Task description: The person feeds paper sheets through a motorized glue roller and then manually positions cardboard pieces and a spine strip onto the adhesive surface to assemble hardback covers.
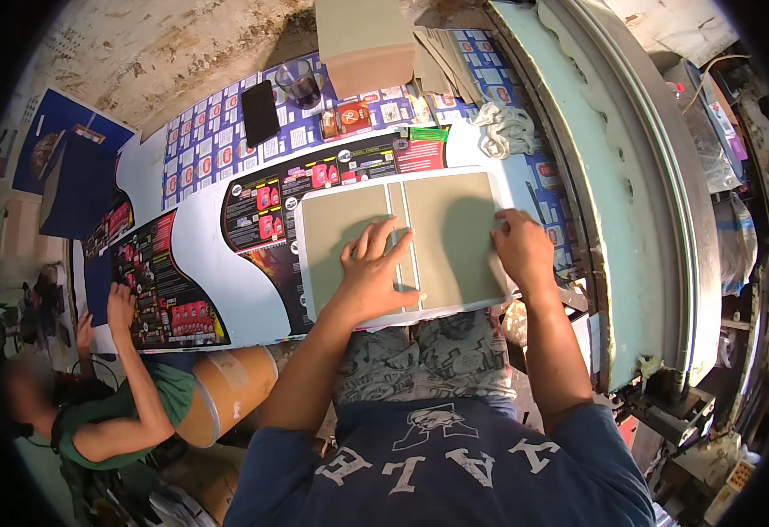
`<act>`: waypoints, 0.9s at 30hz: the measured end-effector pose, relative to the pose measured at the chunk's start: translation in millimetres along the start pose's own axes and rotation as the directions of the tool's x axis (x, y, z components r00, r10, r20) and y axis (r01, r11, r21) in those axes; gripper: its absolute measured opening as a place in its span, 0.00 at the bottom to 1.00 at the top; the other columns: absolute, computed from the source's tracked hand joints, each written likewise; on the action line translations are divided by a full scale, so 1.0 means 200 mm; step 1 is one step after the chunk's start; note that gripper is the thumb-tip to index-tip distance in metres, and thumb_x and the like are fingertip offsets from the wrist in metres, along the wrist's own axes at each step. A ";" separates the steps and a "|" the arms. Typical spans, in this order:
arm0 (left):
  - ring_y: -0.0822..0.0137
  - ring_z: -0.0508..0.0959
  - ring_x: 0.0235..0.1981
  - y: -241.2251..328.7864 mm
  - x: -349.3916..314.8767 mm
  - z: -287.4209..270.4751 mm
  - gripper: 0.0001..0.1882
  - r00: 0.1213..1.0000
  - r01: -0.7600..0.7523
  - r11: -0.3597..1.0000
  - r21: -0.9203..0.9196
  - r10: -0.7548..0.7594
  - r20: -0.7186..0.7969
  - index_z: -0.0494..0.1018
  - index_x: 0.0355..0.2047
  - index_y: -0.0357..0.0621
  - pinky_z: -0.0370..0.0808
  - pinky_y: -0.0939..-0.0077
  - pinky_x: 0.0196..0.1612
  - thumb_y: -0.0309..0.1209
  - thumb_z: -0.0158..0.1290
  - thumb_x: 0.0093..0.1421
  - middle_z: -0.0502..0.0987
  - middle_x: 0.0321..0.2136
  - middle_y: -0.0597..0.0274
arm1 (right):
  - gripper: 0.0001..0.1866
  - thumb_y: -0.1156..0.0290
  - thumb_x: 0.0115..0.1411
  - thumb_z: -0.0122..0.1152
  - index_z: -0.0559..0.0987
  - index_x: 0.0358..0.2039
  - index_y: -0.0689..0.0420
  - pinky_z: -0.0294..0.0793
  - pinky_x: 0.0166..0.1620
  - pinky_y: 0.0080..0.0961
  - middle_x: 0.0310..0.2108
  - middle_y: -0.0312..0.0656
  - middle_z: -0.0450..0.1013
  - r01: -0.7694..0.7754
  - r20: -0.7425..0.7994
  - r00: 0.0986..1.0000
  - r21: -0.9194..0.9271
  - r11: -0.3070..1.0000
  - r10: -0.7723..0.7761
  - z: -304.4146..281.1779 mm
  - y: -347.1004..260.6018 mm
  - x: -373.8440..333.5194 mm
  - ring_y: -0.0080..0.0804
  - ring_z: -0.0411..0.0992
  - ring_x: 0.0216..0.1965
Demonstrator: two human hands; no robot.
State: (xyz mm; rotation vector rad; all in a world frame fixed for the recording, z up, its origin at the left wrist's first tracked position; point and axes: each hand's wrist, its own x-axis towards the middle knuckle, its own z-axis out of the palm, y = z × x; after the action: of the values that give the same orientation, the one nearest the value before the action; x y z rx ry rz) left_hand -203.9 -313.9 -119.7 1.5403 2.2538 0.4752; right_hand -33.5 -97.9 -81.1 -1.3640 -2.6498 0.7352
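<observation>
In front of me lies an open book cover [455, 228]: two greenish-grey boards with a narrow spine strip [399, 211] between them, on a white sheet whose margin shows around the boards. My left hand [374, 272] rests on the left board and the spine, its fingers spread. At the right edge of the cover, my right hand [523, 250] has its fingers curled together on the white margin. What lies under those fingertips is partly hidden.
Printed sheets [288, 206] cover the table. Behind stand a phone [261, 114], a dark glass [298, 85], a cardboard box [362, 53], board strips [446, 66] and a white rag [503, 130]. A machine frame [608, 176] borders the right. At left, a co-worker [121, 395] handles a blue piece [99, 285].
</observation>
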 end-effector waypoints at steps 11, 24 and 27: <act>0.49 0.49 0.74 -0.02 0.03 -0.02 0.52 0.999 0.022 1.000 0.005 -0.021 -0.037 0.63 0.70 0.54 0.45 0.39 0.68 0.52 0.69 0.45 0.51 0.72 0.55 | 0.28 0.53 0.73 0.44 0.65 0.70 0.46 0.44 0.74 0.56 0.74 0.43 0.54 0.535 0.011 0.831 -0.294 0.792 -0.557 0.40 -0.17 0.07 0.43 0.49 0.75; 0.51 0.45 0.75 -0.04 0.03 -0.01 0.54 0.999 0.029 0.999 0.018 -0.030 0.016 0.59 0.72 0.56 0.44 0.37 0.69 0.55 0.68 0.47 0.48 0.74 0.54 | 0.28 0.55 0.74 0.40 0.62 0.72 0.44 0.42 0.74 0.56 0.75 0.40 0.52 0.474 0.047 0.874 -0.307 0.826 -0.484 0.40 -0.21 0.04 0.40 0.48 0.76; 0.51 0.45 0.75 -0.04 0.02 -0.02 0.54 1.000 0.021 1.000 0.007 -0.021 0.009 0.59 0.72 0.56 0.44 0.37 0.69 0.55 0.68 0.47 0.49 0.73 0.54 | 0.28 0.54 0.75 0.38 0.61 0.73 0.43 0.41 0.74 0.58 0.76 0.39 0.51 0.465 0.074 0.880 -0.327 0.822 -0.469 0.38 -0.22 0.04 0.38 0.47 0.76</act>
State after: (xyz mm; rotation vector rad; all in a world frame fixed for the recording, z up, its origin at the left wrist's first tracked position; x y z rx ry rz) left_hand -212.8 -312.9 -120.8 1.5170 2.2646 0.4543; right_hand -91.6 -142.8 -130.0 -0.6824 -3.0145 0.2192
